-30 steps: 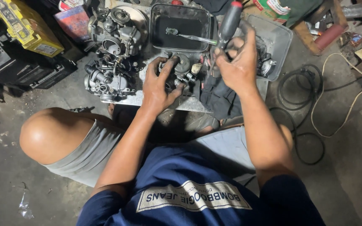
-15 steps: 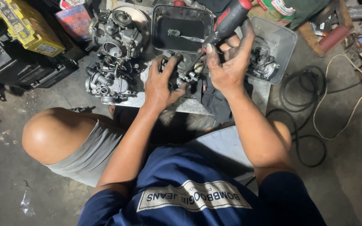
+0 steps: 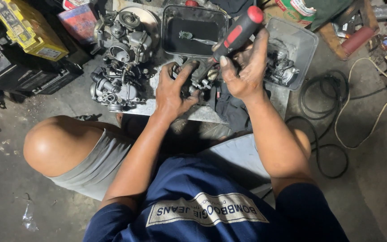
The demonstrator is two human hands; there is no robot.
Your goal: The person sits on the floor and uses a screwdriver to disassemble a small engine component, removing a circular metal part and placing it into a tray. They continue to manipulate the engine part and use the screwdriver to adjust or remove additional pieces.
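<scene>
Looking down past our dark blue shirt and grey shorts, we see our bare left knee raised over the stained concrete floor. Both forearms reach forward to a low metal plate that serves as the work surface. Our left hand is clenched around a small grimy carburettor, fingers wrapped over its near side so that much of the body is hidden. Our right hand grasps a screwdriver with a black and red handle; the handle slants up and to the right, and the shaft meets the carburettor just between the two hands, its tip out of sight. A dark rag lies on the plate beneath the right wrist.

Just left of the held part stands a bank of larger carburettors, upright and touching one another. Beyond the hands lies a dark rectangular tray holding black liquid, with a small metal part in it. To its right sits a clear plastic tub containing more metal parts. Black cable and pale cord loop on the floor at right. At far left rest a yellow box and a black case.
</scene>
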